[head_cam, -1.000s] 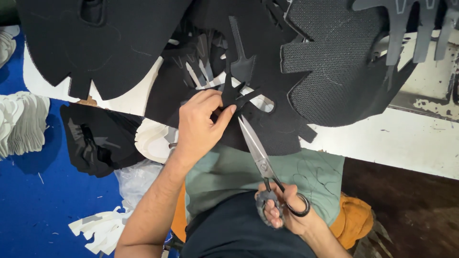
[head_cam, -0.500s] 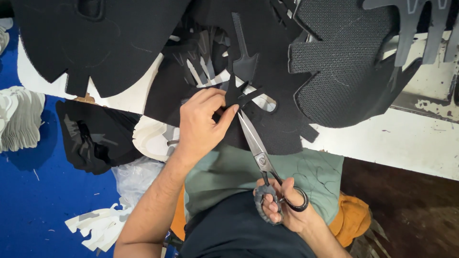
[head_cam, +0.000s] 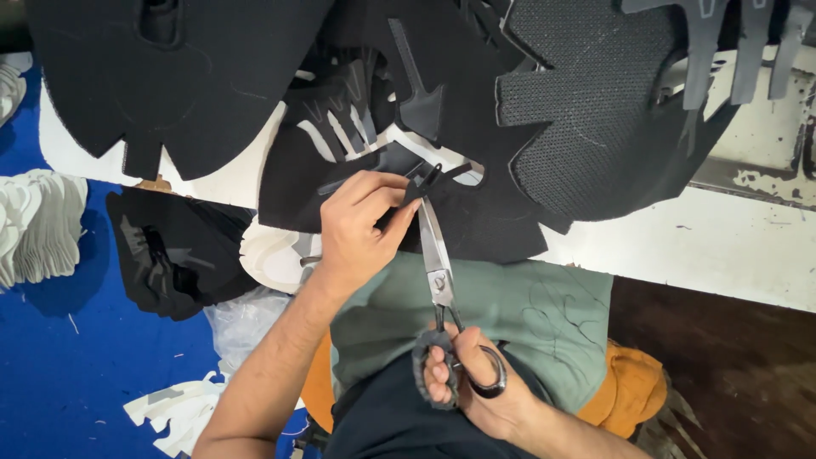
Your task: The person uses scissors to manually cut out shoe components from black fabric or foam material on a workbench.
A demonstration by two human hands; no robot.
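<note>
Right hand sits nearest the body, fingers through the loops of the scissors, curled tight around the handles; blades look close together, nearly shut, tips running up into the work. Left hand is just ahead, thumb and fingers pinching a narrow black strip at the edge of the black fabric piece, right beside the blade tips. That piece lies on the white table, overlapping the near edge above the grey-green cloth on the lap. To cut this well, I'd judge: keep the pinch taut so the strip stands clear of the sheet, feed the cut into the throat of the blades and not the tips, and keep the pinching fingertips off to the side of the blade line (they're very close right now). Turn the fabric, not the wrist, on curves. Further out: a textured black panel at right, a large smooth black panel at left, grey strips between. White scraps lie on the blue floor.
</note>
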